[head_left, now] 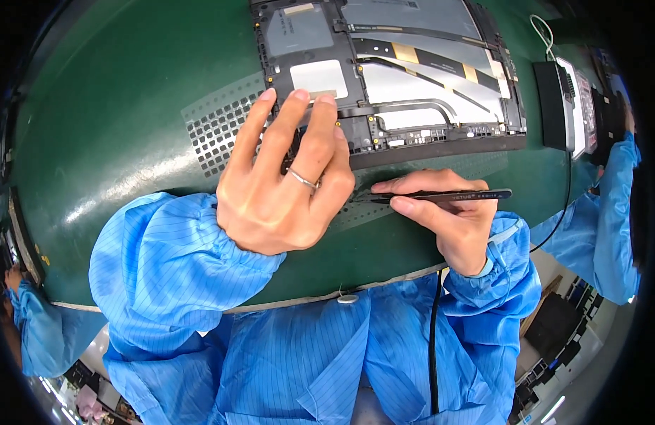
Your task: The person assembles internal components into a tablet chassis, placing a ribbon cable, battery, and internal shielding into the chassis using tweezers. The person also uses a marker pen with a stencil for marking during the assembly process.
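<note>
R hand [448, 212]: narrow pinch, thumb + index closed on black tweezers [483, 195]; tips point L, twd the other hand, back end sticks out R past the knuckles. Can't tell if tips hold anything, too small.

L hand [281, 184], w/ ring [301, 180] on one finger, is palm down L of the pinch, fingers a bit apart, not wrapped round anything. Fingertips rest at the L part of the opened flat device [359, 124], by a pale strip [322, 93]; can't tell if strip is pressed or just adjacent.

Device lies just beyond the pinch, near edge close to tweezers but apart from them; its body runs away from both hands, w/ black flat cables [441, 60] across silver panels.

Clear sheet w/ rows of small blk squares [214, 138]: L of the L fingers, partly hidden by that hand. Another clear sheet [366, 216] under/around tweezer tips, on green tabletop [129, 106].

Far R of the pinch, past device: dark box [550, 103] w/ white cable [543, 32]. Further R, co-worker's blue sleeve [614, 212].
</note>
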### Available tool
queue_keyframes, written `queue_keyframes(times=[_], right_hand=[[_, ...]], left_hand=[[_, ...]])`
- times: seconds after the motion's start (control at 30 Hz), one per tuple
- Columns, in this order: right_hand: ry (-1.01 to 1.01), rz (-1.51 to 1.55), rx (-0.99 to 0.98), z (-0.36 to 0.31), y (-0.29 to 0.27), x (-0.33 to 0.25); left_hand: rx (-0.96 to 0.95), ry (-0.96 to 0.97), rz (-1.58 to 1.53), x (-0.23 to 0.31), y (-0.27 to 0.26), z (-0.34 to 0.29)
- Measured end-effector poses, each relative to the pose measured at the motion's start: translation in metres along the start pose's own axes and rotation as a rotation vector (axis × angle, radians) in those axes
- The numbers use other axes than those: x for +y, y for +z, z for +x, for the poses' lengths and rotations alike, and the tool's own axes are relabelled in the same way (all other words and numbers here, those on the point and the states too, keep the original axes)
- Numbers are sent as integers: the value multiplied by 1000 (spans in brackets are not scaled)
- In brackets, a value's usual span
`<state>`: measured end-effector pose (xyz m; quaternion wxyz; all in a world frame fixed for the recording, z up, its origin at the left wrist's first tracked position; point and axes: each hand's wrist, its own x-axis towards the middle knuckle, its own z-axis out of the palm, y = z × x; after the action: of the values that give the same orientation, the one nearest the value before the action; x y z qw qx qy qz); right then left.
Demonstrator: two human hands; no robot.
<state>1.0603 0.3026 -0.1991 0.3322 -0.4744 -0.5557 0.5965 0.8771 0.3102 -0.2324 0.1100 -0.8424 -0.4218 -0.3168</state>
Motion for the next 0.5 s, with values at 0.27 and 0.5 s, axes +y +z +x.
queue_keyframes(times=[0.27, 0.5], right_hand=[[25, 72, 14, -1, 1, 2], [120, 240, 41, 3, -7, -8]], left_hand=[[-21, 5, 3, 0, -4, 2], [-52, 11, -11, -2, -9, 9]])
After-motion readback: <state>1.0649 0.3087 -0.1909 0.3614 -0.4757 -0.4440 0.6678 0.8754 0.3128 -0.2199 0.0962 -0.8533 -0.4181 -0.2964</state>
